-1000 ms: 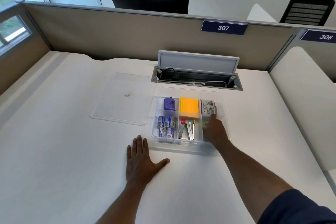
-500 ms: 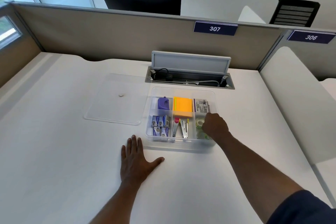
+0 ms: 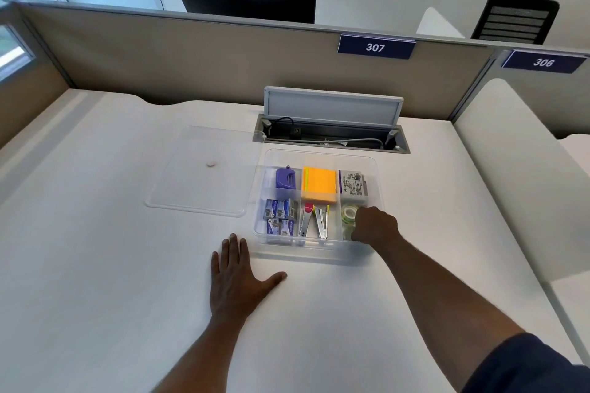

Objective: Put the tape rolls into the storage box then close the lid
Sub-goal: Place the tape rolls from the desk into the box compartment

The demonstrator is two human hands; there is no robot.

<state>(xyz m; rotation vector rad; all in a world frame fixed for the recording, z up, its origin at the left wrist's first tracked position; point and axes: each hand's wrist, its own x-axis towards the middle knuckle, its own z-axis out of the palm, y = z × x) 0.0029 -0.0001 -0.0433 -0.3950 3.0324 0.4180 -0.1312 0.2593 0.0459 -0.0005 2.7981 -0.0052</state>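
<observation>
A: Where was the box?
B: On the white desk, just in front of the open cable hatch. It was clear plastic with six compartments, and its lid lay flat on the desk, touching the box's left side.

A: And the tape rolls?
B: Inside the box, in the front right compartment. They were clear, greenish rolls. I could not tell how many, because the right hand covered part of that compartment.

A: What was the right hand doing?
B: It was curled into a loose fist over the box's front right corner, knuckles up, right against the rolls. Whether the fingers gripped a roll or only touched one, I could not tell; they were hidden under the hand.

A: The left hand?
B: Flat on the desk just in front of the box's left corner, fingers spread wide, palm down, holding nothing.

A: What else sat in the box?
B: A purple tool back left, orange notes back middle, a printed packet back right. Staple boxes front left, and staplers in the front middle, just left of the rolls.
</observation>
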